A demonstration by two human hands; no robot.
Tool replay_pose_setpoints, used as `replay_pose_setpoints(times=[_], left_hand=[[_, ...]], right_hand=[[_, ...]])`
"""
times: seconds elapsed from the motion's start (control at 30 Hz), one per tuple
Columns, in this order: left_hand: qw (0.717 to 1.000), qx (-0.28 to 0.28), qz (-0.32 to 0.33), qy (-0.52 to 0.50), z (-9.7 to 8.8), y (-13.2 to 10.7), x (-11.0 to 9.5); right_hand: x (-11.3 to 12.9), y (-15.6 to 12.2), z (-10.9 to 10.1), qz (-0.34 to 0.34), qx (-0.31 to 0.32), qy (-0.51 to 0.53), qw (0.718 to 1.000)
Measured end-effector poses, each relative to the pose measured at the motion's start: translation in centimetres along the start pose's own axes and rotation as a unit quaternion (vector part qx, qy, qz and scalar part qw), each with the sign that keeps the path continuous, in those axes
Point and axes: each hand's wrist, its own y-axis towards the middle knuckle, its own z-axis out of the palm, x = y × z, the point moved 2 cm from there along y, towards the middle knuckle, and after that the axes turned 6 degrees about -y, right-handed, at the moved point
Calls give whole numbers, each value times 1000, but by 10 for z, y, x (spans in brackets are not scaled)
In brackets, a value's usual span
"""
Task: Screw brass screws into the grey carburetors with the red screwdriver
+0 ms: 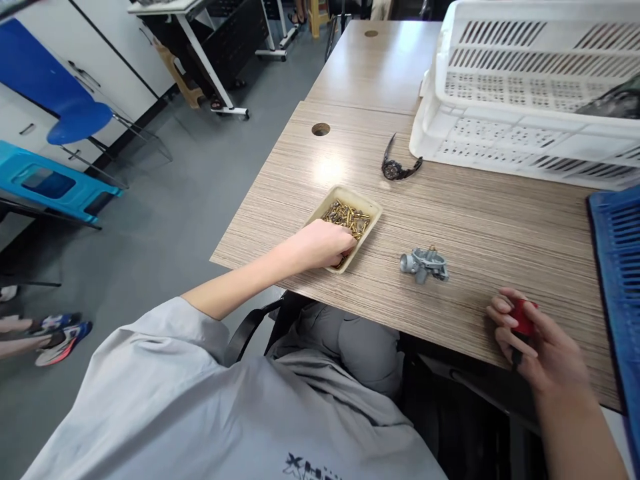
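My left hand [333,244] reaches into a cream plastic tray [373,212] with its fingers curled down among small brass jets [345,215]. The fingertips are hidden, so what they pinch does not show. To the right of the tray, a grey metal carburetor body [424,264] lies on the table, apart from both hands. My right hand [533,340], palm turned up near the table's front edge, is closed around a red and black tool [523,317]. Only part of that tool shows, and its kind is unclear.
A black wristwatch [393,171] lies behind the tray. White plastic crates [430,127] stand at the back right, and a blue crate [607,267] borders the right side. The wood-grain table [280,193] has a round cable hole [321,129]. A blue chair [83,123] stands at far left.
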Motion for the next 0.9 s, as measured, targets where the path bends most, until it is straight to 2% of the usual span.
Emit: replay_pose_setpoints(times=[0.1,0.17,0.3,0.43,0.53,0.7,0.8,0.9], left_hand=[[1000,3,-11,4,-6,0,-1],[1000,-13,-24,-1,-13,-1,1],[994,-79,-30,-66,-30,-5,6],[969,-179,13,-172,-39,-9,-11],[935,-247,41,-252,-28,-8,-37],[901,-228,30,-369,12,7,-80],[914,-237,41,-327,25,14,-93],[936,-247,47,-245,30,19,-96]], right_hand=[[-2,3,-2,-3,31,-14,999],[-4,5,-2,-13,56,-24,998],[-4,7,1,-43,95,-24,994],[-3,8,6,-65,115,-13,991],[-3,9,6,-71,128,-9,989],[-6,14,3,-78,141,-3,987],[-7,17,2,-77,149,-1,986],[-7,18,3,-74,159,5,984]])
